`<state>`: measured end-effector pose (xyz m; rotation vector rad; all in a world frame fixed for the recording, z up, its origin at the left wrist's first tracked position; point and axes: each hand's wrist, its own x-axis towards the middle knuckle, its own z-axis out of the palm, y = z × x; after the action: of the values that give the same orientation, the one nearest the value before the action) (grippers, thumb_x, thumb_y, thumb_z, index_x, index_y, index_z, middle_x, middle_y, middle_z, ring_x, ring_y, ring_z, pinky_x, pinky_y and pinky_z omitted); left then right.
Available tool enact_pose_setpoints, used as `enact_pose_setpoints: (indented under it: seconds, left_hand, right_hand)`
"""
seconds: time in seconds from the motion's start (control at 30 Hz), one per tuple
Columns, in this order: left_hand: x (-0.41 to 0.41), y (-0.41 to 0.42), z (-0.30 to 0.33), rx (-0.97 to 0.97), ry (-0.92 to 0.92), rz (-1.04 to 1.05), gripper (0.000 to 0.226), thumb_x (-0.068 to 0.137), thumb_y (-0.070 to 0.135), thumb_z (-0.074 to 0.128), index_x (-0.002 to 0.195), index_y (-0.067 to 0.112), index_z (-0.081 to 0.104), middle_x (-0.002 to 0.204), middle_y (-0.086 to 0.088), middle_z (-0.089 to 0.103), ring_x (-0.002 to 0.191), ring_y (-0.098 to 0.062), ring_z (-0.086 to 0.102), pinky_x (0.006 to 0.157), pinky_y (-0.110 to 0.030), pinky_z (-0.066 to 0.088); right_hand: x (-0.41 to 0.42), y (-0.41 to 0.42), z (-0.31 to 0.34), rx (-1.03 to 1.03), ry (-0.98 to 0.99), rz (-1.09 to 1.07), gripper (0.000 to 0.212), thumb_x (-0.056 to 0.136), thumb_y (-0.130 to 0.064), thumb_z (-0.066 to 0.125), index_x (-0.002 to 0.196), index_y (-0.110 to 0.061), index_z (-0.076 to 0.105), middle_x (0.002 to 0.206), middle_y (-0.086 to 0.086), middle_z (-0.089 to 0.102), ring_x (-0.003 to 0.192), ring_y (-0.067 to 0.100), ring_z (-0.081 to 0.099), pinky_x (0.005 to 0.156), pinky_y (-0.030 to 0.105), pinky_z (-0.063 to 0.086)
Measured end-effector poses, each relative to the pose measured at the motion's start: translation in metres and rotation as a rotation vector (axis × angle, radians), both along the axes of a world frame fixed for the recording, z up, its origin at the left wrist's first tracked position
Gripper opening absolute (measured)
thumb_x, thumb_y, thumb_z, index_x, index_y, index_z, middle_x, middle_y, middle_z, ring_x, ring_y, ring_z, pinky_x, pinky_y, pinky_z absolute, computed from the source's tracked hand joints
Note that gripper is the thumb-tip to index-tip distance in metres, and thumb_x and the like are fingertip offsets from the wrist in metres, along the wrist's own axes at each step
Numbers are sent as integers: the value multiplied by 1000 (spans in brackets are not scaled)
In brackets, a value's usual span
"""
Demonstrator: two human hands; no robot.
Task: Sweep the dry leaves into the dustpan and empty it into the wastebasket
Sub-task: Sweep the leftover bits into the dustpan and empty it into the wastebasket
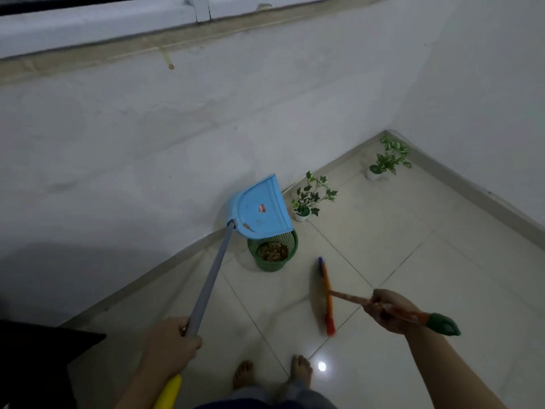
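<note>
Left hand [174, 340] (fingers curled) tilts dustpan [259, 208] over wastebasket [272, 250].

dustpan [261, 208]: light blue, grey pole
wastebasket [272, 250]: green mesh
broom [326, 296]: orange, blue-tipped, green handle end
floor [413, 276]: beige tiles

No text, brand, number or sign can be read anywhere. A small red-and-white sticker [261, 208] is seen on the inner face of the blue dustpan [259, 211], near its centre, but its printing is too small and blurred to be made out. A patterned wrap is carried by the broom handle [351, 299], toward 4 o'clock from the dustpan; no letters can be told on it.
</note>
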<state>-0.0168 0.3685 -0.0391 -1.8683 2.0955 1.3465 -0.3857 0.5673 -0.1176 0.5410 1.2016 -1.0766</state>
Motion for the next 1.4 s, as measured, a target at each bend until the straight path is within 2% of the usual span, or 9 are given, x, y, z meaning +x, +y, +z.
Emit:
enact_pose_setpoints:
  seconds: [0.13,0.23,0.33,0.53,0.8,1.0,1.13,1.3,1.4]
  left_hand:
    - [-6,-4,-7,-25,-13,-6,24,72,1,68,61,17,55,61,-14,63,50,-23,55,51,-26,38]
    - [-12,-4,-10,-137,-47,-49,10,69,4,71,77,0,66,56,-11,57,48,-21,48,46,-25,31]
    - [-18,-3,-9,-175,-57,-92,14,69,3,70,78,7,60,65,-14,62,52,-23,52,46,-23,31]
    - [-29,-3,-6,-191,-123,-137,57,70,3,71,125,5,58,83,-14,63,72,-30,59,55,-24,37]
    - [-41,-1,-12,-227,-145,-177,61,72,7,72,130,8,55,108,-16,66,87,-32,63,64,-29,46]
    - [-49,3,-18,-266,-182,-219,56,76,8,68,130,8,55,100,-16,65,75,-27,58,62,-30,46]
    - [-46,3,-18,-200,-130,-118,64,73,7,72,133,10,52,114,-14,65,80,-23,58,67,-28,46]
    - [-40,-8,-2,-33,38,88,62,66,-2,79,124,6,59,88,-10,65,67,-13,58,58,-21,41]
    - [-24,-11,7,29,102,140,57,65,-4,80,118,5,64,77,-3,70,63,-13,61,60,-21,46]
  right_hand:
    - [2,-2,-5,26,8,-15,61,78,-3,33,138,-9,29,47,8,50,31,15,52,28,21,44]
    - [-1,-4,-1,6,23,-25,41,88,-4,25,126,-3,40,45,6,47,29,11,48,27,18,41]
    - [-5,-5,2,-19,3,-26,37,89,-6,22,112,3,50,47,3,42,29,7,43,28,17,41]
    - [-16,-9,4,1,15,-19,36,88,-5,25,110,6,52,49,1,41,30,6,43,29,16,41]
    - [-25,-19,8,38,44,39,35,87,-5,26,97,7,57,48,1,43,30,5,44,29,12,40]
    - [-41,-22,3,55,47,103,45,82,-5,27,88,13,67,47,2,50,32,6,48,40,4,28]
    - [-41,-32,8,67,178,7,20,91,-2,30,98,11,43,57,23,65,35,13,57,34,19,49]
    - [-52,-35,-4,40,220,-12,3,84,-1,50,87,0,51,88,28,59,62,27,66,45,28,56]
    - [-56,-43,-3,6,257,43,5,82,-1,52,87,-1,53,91,26,55,77,30,59,50,31,57]
